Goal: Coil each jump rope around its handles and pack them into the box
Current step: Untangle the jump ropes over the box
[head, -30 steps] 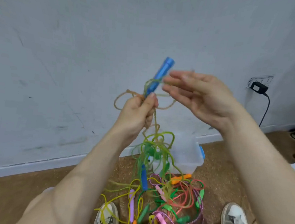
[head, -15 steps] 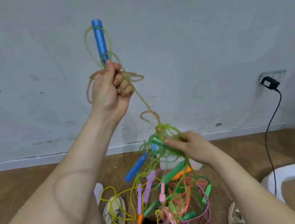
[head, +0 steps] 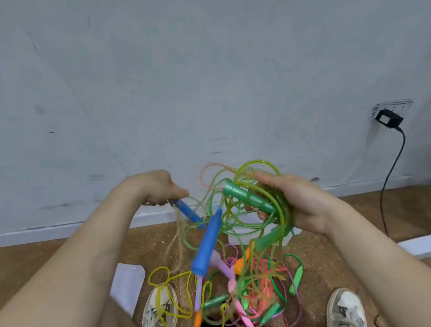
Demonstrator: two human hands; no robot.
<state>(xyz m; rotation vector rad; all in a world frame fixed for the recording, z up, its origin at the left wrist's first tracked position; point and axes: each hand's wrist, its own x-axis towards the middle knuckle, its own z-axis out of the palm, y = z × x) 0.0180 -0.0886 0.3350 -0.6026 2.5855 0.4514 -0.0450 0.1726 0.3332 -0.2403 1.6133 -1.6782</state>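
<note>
So yeah, not far along at all. The left hand (head: 159, 187) has its fingers curled tight round one end of a blue plastic jump-rope handle (head: 188, 213). The right hand (head: 299, 204) is wrapped round a ribbed green plastic handle (head: 247, 198) plus a fistful of translucent yellow-green cord (head: 282, 216) that loops up over it. A second blue handle (head: 206, 243) dangles between the two hands, hanging off the same snarl.

Everything held up is knotted together. More cords trail down into the pile of coloured jump ropes (head: 255, 292) on the brown cork-like floor (head: 150, 243) between two white sneakers (head: 347, 315), with pink, orange, purple and green handles all mixed in. The clear plastic box (head: 237, 239) sits on the floor by the wall, right behind the tangle and mostly hidden by it, so I can't tell if anything's in it. I don't see a single rope neatly coiled. My guess is this is the untangling stage for one of the first ropes, with basically all the coiling and packing left to do.
</note>
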